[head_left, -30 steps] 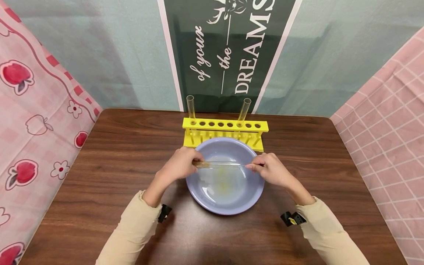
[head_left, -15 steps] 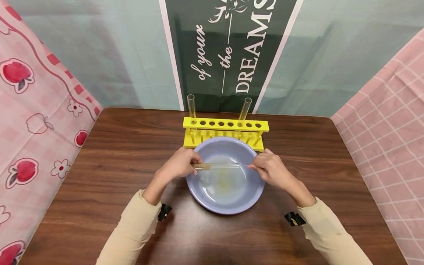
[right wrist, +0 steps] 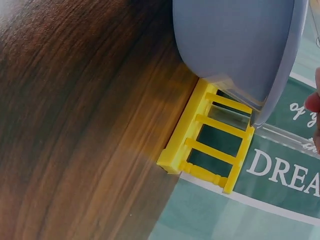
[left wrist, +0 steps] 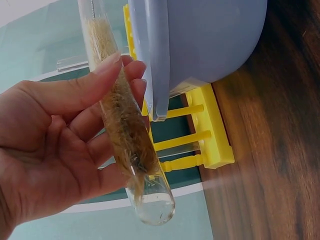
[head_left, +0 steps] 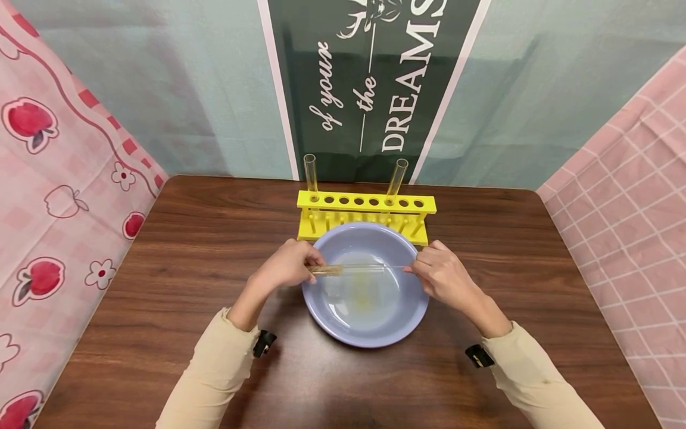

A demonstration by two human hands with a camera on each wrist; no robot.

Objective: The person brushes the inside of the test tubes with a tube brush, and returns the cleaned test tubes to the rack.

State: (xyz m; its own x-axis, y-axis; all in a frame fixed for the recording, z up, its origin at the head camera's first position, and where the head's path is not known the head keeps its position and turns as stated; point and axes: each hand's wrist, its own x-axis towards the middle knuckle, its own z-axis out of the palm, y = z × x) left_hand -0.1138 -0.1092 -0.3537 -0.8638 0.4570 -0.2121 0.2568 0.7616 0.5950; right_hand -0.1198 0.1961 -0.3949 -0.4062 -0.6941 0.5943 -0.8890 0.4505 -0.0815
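My left hand (head_left: pixel 289 262) holds a clear glass test tube (head_left: pixel 359 269) near its rounded end, level above a lavender basin (head_left: pixel 367 342). Inside the tube sits a bottle-type brush (left wrist: pixel 125 125) with tan bristles, close to the closed end, as the left wrist view shows. The thumb and fingers of the left hand curl round the glass. My right hand (head_left: pixel 442 274) pinches the brush's thin wire handle (head_left: pixel 395 267) just beyond the tube's mouth. Only a fingertip of that hand shows at the edge of the right wrist view.
Shallow, yellowish-tinged liquid (head_left: pixel 359 301) lies in the basin. Directly behind it stands a yellow test tube rack (head_left: pixel 366 202), partly hidden by the basin, with two tubes (head_left: pixel 311 176) in it. Everything rests on a dark wooden table (head_left: pixel 214 238) with cloth-covered walls behind and beside.
My hands have drawn slightly apart: the left a little left with the tube, the right a little right. More of the wire handle shows outside the tube's mouth.
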